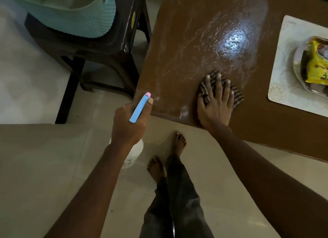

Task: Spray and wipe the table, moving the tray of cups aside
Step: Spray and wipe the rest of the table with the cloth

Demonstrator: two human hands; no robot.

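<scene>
Over on the left, a dark plastic stool point(106, 48) is standing on the pale tiled floor point(35, 78), and it's carrying a teal woven basket point(79, 16) that's overhanging the seat's front edge. A small yellow sticker point(133, 17) is showing on the stool's rim. Far right, a yellow packet point(316, 64) is lying in a clear dish point(296, 60), both running out of view.

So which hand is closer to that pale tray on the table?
Right. The right hand presses the striped cloth on the table, just left of the pale tray; the left hand holds the spray bottle off the table's corner, farther away.
</scene>
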